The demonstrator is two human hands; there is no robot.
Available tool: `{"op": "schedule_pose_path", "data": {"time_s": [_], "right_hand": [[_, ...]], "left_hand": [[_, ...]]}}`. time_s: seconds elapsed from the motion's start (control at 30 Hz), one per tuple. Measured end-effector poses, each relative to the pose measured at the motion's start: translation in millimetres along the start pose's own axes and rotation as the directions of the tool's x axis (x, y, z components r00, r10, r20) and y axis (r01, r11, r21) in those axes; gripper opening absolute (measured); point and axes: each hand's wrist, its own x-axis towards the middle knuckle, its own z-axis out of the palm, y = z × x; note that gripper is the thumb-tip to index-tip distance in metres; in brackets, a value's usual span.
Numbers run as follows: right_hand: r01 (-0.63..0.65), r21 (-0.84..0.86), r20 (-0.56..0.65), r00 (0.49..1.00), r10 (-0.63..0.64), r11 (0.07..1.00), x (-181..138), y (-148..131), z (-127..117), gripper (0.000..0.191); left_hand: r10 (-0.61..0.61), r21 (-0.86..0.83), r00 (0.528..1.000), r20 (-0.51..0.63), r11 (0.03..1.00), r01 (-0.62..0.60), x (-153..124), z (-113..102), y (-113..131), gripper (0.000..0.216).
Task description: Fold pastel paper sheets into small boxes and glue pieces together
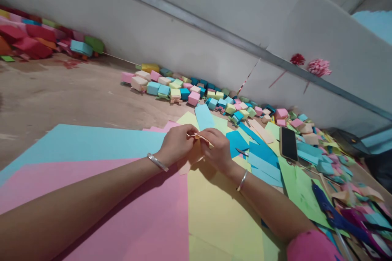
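A large flat pink paper sheet (131, 212) lies beside a long pale-yellow paper sheet (223, 212). Near their far ends, the left hand (177, 143) and right hand (218, 149) nearly meet. A black rectangular phone (288, 144) lies rightward. Each hand's grip pinches a small folded peach paper piece (200, 137) between them.

Two hands (177, 145), two bracelets (157, 162), one phone (288, 144)
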Motion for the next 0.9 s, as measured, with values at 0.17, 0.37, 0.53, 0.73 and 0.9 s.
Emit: {"op": "schedule_pose_path", "data": {"time_s": [0.17, 0.37, 0.53, 0.73, 0.9], "right_hand": [[0.006, 0.034, -0.006, 1.0, -0.005, 0.999, 0, -1, 0, 0.032], [0.007, 0.017, -0.021, 1.0, -0.007, 1.0, 1, -7, 3, 0.025], [-0.006, 0.083, -0.026, 1.0, 0.008, 0.997, 0, -3, 2, 0.028], [-0.015, 0.167, 0.002, 1.0, 0.015, 0.986, 1, 0, 2, 0.036], [-0.037, 0.297, 0.014, 0.999, 0.035, 0.954, 0, 4, 1, 0.036]], "left_hand": [[0.049, 0.128, 0.999, -0.001, 0.991, -0.048, -1, -3, 0, 0.026], [0.14, 0.245, 0.989, -0.042, 0.961, -0.126, -3, -8, 5, 0.011], [0.093, 0.195, 0.996, -0.01, 0.977, -0.089, 1, -3, 0, 0.008], [0.037, 0.205, 0.999, 0.031, 0.978, -0.043, 3, -1, -3, 0.009], [-0.005, 0.164, 1.0, 0.03, 0.986, 0.0, 2, -1, -1, 0.014]]}}
